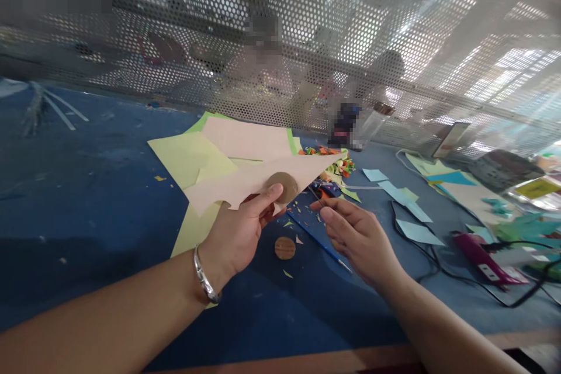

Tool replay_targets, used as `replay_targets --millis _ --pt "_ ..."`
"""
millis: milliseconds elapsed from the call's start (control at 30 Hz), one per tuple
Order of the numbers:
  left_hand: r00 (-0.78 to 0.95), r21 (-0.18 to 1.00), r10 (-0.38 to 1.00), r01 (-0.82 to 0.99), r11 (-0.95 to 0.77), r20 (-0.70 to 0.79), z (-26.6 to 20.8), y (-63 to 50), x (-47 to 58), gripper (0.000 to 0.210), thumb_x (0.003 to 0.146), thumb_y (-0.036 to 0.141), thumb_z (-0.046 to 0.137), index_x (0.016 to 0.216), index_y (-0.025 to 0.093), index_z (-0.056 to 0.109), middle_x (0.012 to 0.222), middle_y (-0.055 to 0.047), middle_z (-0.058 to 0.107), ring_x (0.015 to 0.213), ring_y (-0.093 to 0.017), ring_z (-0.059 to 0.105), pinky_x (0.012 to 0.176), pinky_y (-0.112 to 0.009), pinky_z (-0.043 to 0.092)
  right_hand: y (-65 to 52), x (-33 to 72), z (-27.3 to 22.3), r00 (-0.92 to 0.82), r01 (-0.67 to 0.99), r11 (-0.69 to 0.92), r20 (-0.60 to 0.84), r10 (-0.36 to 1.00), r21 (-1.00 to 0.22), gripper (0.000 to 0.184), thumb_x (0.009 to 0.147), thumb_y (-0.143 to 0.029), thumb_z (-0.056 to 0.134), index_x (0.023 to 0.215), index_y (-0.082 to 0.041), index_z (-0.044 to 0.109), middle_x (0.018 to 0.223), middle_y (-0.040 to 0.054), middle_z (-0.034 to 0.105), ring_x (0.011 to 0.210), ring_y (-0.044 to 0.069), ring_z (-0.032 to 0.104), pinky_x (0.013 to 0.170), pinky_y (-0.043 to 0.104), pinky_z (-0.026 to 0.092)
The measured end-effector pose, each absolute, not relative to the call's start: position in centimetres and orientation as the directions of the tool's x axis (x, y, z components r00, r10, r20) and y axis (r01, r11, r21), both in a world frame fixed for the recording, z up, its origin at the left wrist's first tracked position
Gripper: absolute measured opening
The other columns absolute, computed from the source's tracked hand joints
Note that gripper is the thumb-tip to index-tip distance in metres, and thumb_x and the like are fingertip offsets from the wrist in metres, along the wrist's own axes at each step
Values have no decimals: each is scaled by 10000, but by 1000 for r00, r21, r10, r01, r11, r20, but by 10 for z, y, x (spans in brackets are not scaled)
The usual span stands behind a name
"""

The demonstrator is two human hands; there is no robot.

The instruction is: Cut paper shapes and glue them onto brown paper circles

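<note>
My left hand [245, 228] is closed on a pale pink sheet of paper [236, 184] with ragged cut edges. Its thumb presses a round brown cardboard disc [287, 186] flat against that sheet. To the right, my right hand [355, 234] pinches a thin, dark, slender tool [316, 196], whose tip points up and left toward the paper; its exact kind is too small to make out. Below the hands, a second cardboard disc [284, 248] lies on the blue table. A slim blue stick [319, 241] rests between the two hands, among small paper scraps.
Yellow paper [184, 158] and another pink sheet [245, 137] lie behind my left hand. A pile of colourful paper pieces [346, 165] sits beyond. Light blue strips [418, 232], black cables and a purple power strip [486, 260] are at right. A perforated metal screen [298, 23] borders the back.
</note>
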State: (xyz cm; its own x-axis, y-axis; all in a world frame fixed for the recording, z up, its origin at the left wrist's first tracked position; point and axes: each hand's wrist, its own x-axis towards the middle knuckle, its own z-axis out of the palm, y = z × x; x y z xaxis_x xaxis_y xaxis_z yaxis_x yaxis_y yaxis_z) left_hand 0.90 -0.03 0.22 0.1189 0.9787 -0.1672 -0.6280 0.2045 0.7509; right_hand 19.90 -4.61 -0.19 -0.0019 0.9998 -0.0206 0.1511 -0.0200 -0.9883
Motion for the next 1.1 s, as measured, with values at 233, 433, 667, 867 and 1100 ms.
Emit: replay_targets --millis 233,433,667,867,1100 --pt "153 767 975 -603 222 -161 4 -8 13 176 684 213 852 838 181 774 1028 -71 764 884 -189 683 771 -272 550 -47 187 4 -65 -64 -104 -100 993 -993 382 891 -524 669 877 -143 638 541 -100 282 442 31 187 404 190 126" --pt "190 799 971 -558 226 -143 6 -17 18 143 700 241 842 810 188 769 1005 -83 773 881 -207 708 806 -298 558 -48 186 9 -102 -108 -117 -106 989 -987 397 884 -535 662 805 -150 608 532 -102 276 427 23 169 388 177 113" --pt "154 818 978 -539 200 -138 4 -22 22 151 717 236 823 852 193 771 1065 -84 773 1000 -246 711 894 -344 561 -48 190 4 -110 -130 -110 -96 989 -985 391 907 -523 640 813 -146 606 528 -105 267 433 28 168 393 175 117" --pt "183 806 976 -557 199 -115 4 -22 22 141 735 245 818 860 205 767 1037 -61 778 1046 -250 705 946 -356 554 -48 189 5 -103 -125 -116 -104 989 -985 421 883 -543 659 753 -152 573 511 -107 272 424 22 164 390 177 103" --pt "109 874 987 -460 154 -116 5 -18 18 173 651 240 834 775 205 719 901 -74 783 1082 -296 692 931 -376 531 -48 190 7 -92 -106 -120 -110 990 -987 430 864 -553 678 741 -155 570 501 -113 259 424 23 155 391 178 98"
